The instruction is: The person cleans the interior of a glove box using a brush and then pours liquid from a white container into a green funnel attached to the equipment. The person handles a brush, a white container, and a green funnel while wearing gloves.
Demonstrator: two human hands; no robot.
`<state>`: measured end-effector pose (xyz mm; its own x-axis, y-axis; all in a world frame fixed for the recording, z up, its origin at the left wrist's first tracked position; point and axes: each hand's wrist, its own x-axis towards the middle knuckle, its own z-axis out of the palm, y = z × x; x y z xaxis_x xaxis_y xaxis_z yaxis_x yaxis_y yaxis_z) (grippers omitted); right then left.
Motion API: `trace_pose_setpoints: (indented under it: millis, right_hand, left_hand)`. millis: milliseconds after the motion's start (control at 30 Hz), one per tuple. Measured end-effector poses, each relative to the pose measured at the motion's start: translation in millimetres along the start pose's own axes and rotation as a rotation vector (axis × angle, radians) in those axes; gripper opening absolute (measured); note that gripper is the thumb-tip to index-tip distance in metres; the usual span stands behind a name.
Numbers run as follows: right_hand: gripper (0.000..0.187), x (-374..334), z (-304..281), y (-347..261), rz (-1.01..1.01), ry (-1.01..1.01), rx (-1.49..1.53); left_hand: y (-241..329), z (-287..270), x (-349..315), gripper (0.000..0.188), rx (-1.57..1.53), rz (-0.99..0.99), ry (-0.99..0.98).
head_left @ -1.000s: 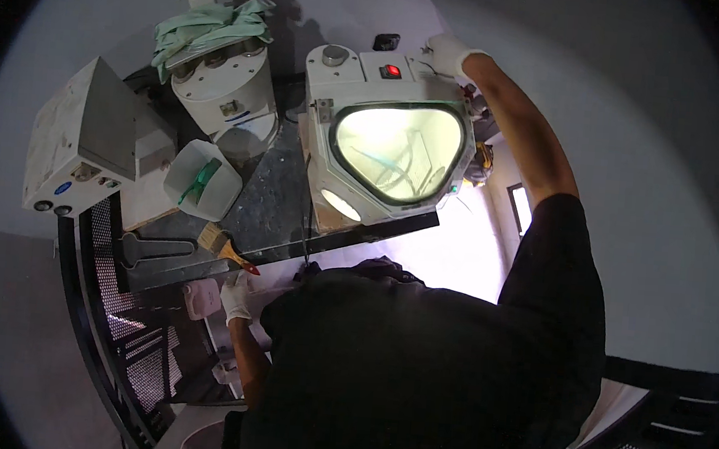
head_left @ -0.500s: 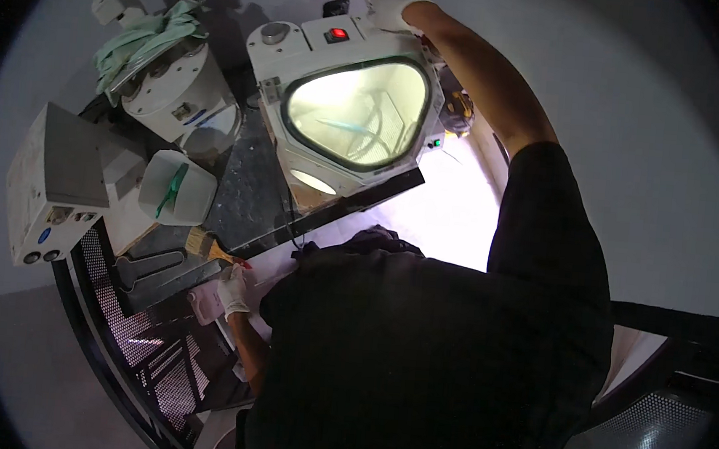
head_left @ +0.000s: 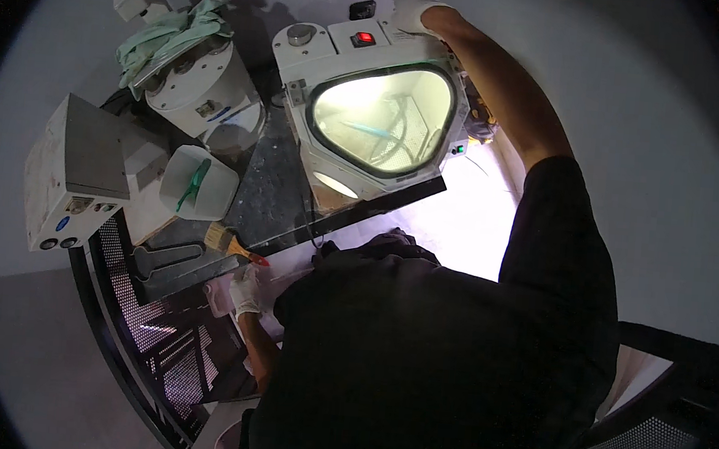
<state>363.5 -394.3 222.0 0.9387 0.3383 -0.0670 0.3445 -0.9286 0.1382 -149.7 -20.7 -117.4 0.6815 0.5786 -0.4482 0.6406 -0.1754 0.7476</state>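
My right hand [head_left: 416, 14], in a white glove, rests on the top back corner of a white cabinet [head_left: 360, 192]. Its fingertips are hidden, and whether they grip anything does not show. The cabinet has a lit, rounded-triangular window [head_left: 384, 121] and a glowing red switch [head_left: 363, 38]. Through the glass a hose [head_left: 400, 126] is visible. My left hand [head_left: 245, 291], also in a white glove, is low by the bench's front edge, its fingers pointing upward and seemingly apart. Just above it lies a paintbrush [head_left: 235, 245] with a red-tipped handle; I see nothing held.
Left on the dark bench [head_left: 271, 188] stands a white tub [head_left: 223, 190] with a green strip inside. Behind it are a white round machine [head_left: 205, 98] with a green cloth [head_left: 171, 41], and a grey-white box [head_left: 72, 177]. A flat metal tool [head_left: 173, 259] lies near the front corner.
The whole scene has shifted slightly rightward in view. Both hands keep nearly the same places beside the cabinet and the paintbrush.
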Motion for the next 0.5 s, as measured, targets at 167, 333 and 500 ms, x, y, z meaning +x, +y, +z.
trace_pose_setpoints:
  millis: [167, 333, 500]
  right_hand:
    - [0.051, 4.7, 6.1, -2.3, 0.12, 0.065, 0.07]
    - [0.048, 7.4, -17.5, -1.4, -0.021, -0.177, -0.024]
    - [0.056, 7.3, 10.1, 15.0, 0.05, 0.016, 0.108]
  left_hand:
    - [3.6, -5.3, -5.1, 0.027, 0.168, 0.055, 0.025]
    - [1.7, -2.6, 0.8, 0.032, 0.014, -0.026, -0.013]
    - [25.2, -4.2, -18.7, 0.035, 0.114, 0.055, 0.069]
